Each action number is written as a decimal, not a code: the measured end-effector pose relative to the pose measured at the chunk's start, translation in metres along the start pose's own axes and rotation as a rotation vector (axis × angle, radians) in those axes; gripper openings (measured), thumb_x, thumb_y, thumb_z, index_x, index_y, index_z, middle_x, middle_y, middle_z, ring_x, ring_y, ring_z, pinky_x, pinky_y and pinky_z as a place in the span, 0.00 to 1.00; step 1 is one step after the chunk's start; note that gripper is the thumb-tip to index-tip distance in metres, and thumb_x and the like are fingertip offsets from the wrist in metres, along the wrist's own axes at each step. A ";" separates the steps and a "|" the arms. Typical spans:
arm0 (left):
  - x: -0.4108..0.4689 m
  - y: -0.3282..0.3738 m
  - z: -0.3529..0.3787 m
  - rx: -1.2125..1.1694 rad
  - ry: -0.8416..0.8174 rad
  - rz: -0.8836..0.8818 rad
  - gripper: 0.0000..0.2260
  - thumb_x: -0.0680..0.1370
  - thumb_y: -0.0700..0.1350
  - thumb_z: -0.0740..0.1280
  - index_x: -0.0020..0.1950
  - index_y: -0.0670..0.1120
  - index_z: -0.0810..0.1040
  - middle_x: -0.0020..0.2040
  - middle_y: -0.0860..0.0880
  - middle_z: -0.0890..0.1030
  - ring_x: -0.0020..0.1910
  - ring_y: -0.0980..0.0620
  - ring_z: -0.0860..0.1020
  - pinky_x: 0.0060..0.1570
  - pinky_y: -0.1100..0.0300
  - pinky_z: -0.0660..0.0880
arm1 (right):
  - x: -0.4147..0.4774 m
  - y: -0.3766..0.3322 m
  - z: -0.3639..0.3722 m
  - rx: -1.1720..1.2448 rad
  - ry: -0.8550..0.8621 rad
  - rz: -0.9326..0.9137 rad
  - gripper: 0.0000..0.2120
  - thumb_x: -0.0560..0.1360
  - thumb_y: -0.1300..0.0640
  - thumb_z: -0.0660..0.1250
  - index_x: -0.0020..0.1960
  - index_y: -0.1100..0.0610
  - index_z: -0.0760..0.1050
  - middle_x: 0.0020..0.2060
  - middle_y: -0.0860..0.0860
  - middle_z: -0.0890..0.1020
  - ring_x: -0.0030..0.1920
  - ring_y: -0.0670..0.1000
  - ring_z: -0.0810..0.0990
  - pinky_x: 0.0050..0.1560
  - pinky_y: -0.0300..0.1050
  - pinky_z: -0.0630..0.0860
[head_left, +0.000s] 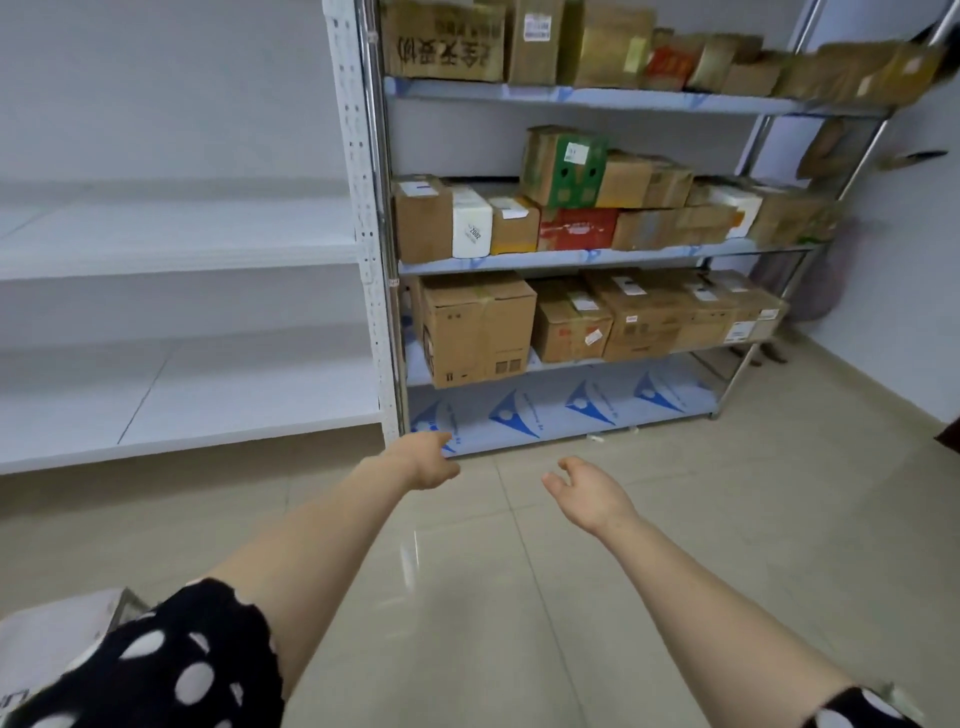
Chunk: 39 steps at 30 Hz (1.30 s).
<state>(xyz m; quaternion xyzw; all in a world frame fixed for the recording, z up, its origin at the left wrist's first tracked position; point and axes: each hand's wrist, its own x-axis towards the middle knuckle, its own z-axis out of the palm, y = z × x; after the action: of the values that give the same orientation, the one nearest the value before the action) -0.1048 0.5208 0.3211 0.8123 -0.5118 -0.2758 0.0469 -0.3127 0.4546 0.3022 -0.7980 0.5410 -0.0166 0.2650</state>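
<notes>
Both my arms stretch forward over a beige tiled floor toward a metal shelf rack (387, 270). My left hand (426, 460) hangs in front of the rack's lowest shelf (561, 415), fingers loosely curled and holding nothing. My right hand (584, 491) is a little to the right and nearer to me, fingers relaxed, also with nothing in it. A large brown cardboard box (478, 327) stands at the left end of the shelf above the lowest one. Neither hand touches a box or the rack.
The rack's three upper levels carry several cardboard boxes, among them a green one (563, 166) and a red one (576, 228). A white shelving unit (182, 249) stands to the left. A grey-white box (52, 649) lies at the bottom left. Tiled floor lies between me and the rack.
</notes>
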 end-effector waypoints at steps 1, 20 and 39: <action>0.020 0.004 -0.012 0.001 0.010 -0.007 0.25 0.80 0.49 0.62 0.76 0.46 0.61 0.73 0.45 0.68 0.70 0.46 0.68 0.67 0.55 0.66 | 0.024 -0.001 -0.009 -0.010 0.001 -0.007 0.25 0.81 0.47 0.55 0.74 0.59 0.62 0.71 0.54 0.68 0.70 0.54 0.68 0.68 0.48 0.65; 0.357 0.090 -0.113 -0.218 0.120 -0.406 0.25 0.79 0.50 0.62 0.75 0.44 0.64 0.72 0.43 0.68 0.71 0.45 0.67 0.69 0.51 0.64 | 0.479 0.002 -0.116 -0.126 -0.202 -0.325 0.23 0.82 0.46 0.52 0.72 0.58 0.63 0.68 0.57 0.71 0.67 0.58 0.71 0.63 0.51 0.70; 0.601 0.024 -0.156 -0.583 0.259 -0.670 0.13 0.77 0.47 0.66 0.60 0.45 0.76 0.56 0.45 0.79 0.55 0.45 0.77 0.56 0.52 0.75 | 0.770 -0.027 -0.101 -0.096 -0.222 0.039 0.20 0.82 0.52 0.55 0.68 0.64 0.63 0.64 0.62 0.72 0.62 0.62 0.73 0.57 0.53 0.71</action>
<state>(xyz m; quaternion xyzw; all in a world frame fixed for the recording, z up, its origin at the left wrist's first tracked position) 0.1484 -0.0380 0.2205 0.9135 -0.1122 -0.3043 0.2454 -0.0027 -0.2502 0.2003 -0.7960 0.5239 0.1032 0.2851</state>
